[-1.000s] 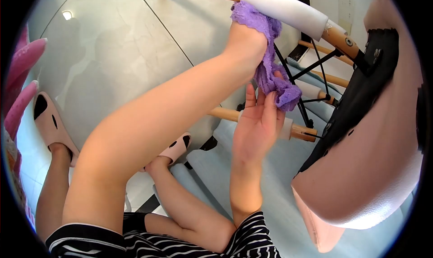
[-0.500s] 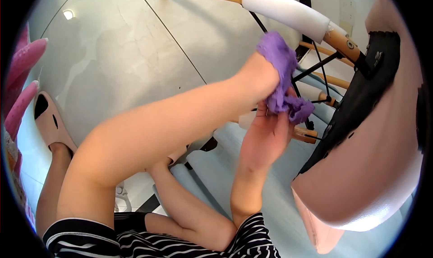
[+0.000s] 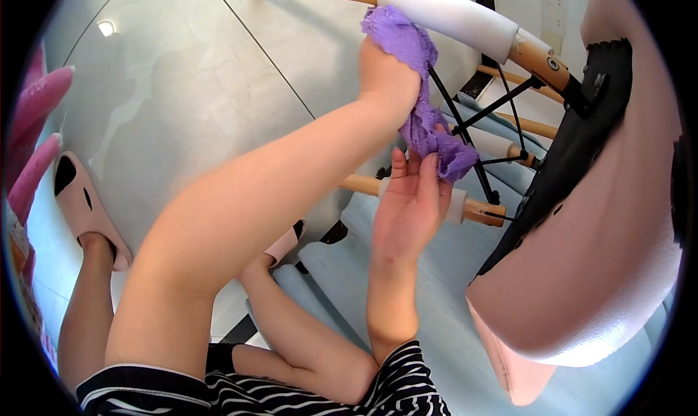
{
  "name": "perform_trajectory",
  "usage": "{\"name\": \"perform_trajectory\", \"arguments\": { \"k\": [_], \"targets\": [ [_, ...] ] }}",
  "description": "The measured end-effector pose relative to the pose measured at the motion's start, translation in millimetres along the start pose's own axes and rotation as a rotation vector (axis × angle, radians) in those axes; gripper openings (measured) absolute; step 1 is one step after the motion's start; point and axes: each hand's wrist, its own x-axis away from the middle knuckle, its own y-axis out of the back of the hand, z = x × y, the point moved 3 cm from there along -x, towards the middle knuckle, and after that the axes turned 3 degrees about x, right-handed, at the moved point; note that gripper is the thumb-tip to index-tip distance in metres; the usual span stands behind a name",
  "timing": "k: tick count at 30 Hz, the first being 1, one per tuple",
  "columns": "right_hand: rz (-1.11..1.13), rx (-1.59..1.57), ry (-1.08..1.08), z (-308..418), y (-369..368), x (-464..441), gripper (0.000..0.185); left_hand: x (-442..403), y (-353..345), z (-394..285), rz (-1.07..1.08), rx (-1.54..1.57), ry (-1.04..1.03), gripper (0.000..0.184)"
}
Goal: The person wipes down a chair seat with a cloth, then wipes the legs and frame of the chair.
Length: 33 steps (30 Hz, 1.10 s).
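A purple cloth drapes over the end of my left hand and hangs down from it in a bunched strip. The cloth hides the fingers of my left hand, which is beside the white-sleeved wooden chair leg. Lower down, my right hand faces palm up, its thumb and some fingers pinching the loose end of the cloth. Near this hand is a second wooden leg with a white sleeve.
A pink chair seat with a black underside and thin black rods fills the right. Light blue fabric lies beneath. Pink slippers are on the tiled floor. Pink pointed objects stand at the left edge.
Both hands and the cloth shifted down and right half a second ago, away from the white sleeve. Now they are back up and left, with the cloth near the sleeve.
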Motion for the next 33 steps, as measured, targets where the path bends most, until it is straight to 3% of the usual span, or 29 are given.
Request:
{"name": "perform_trajectory", "arguments": {
  "k": [4, 7, 8, 11, 18, 21, 22, 25, 29, 30, 33],
  "targets": [
    [-0.004, 0.016, 0.01, -6, 3, 0, 0.035, 8, 7, -3, 0.076, 0.307, 0.224, 0.026],
    [-0.006, 0.023, -0.029, -7, 3, 2, 0.034, 6, 21, 5, 0.174, 0.595, 0.515, 0.03],
    [0.003, 0.011, -0.038, -8, 4, 3, 0.034, 5, 29, 14, 0.281, 0.582, 0.556, 0.033],
    [0.015, -0.01, -0.043, -9, 9, 4, 0.032, 13, 38, 18, 0.217, 0.484, 0.638, 0.032],
    [0.017, -0.025, 0.028, 2, 12, 10, 0.031, 24, 12, -12, 0.283, 0.495, 0.419, 0.034],
    [0.032, -0.035, 0.029, 5, 11, 9, 0.031, 23, 2, -9, 0.271, 0.483, 0.448, 0.03],
    [0.04, -0.041, 0.026, 5, 12, 8, 0.031, 30, 0, -12, 0.287, 0.477, 0.542, 0.029],
    [0.023, -0.022, 0.085, 5, 15, 11, 0.031, 52, -6, 3, 0.572, 0.259, 0.471, 0.028],
    [-0.007, -0.045, 0.05, 7, 25, 17, 0.03, 51, -10, 4, 0.724, 0.132, 0.56, 0.024],
    [0.028, -0.026, 0.043, 7, 23, 19, 0.031, 48, -8, 1, 0.748, 0.294, 0.485, 0.025],
    [0.049, -0.031, 0.005, 5, 21, 21, 0.031, 44, -9, -1, 0.788, -0.01, 0.384, 0.023]
  ]
}}
